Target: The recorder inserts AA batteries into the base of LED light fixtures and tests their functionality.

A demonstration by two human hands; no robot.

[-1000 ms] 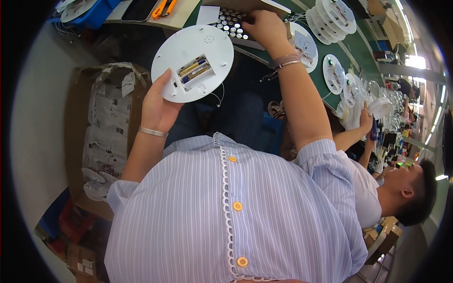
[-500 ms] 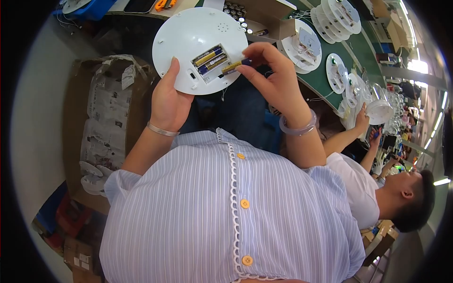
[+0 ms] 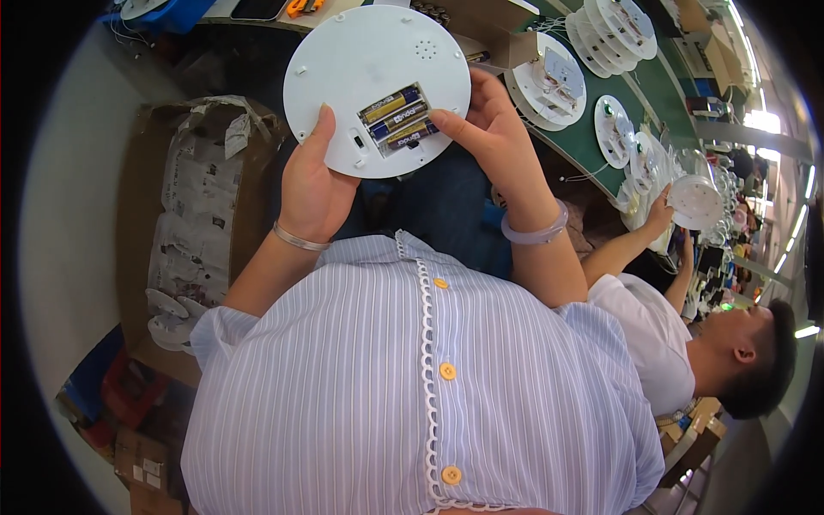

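A white round plastic housing [image 3: 343, 69] is held up in front of me, its flat face with the battery compartment turned toward me. My left hand [image 3: 316, 193] grips its lower left edge, thumb on the face and the other fingers hidden behind. Three yellow-and-blue batteries [image 3: 395, 115] lie side by side in the compartment. My right hand [image 3: 502, 142] clasps the right edge: its thumb presses at the right end of the batteries, while its fingers curl around the rim, partly out of sight.
Beyond the housing, an open cardboard box [image 3: 498, 26] holds loose batteries. White round housings [image 3: 549, 86] are stacked on the green bench [image 3: 661, 94] to the right. A large carton [image 3: 137, 232] stands at left. A co-worker [image 3: 644, 335] on the right holds a clear round part [image 3: 695, 202].
The third battery, pinched in my right hand before, now sits in the compartment with my thumb on its end. My right fingers have moved onto the rim. The housing has shifted slightly right.
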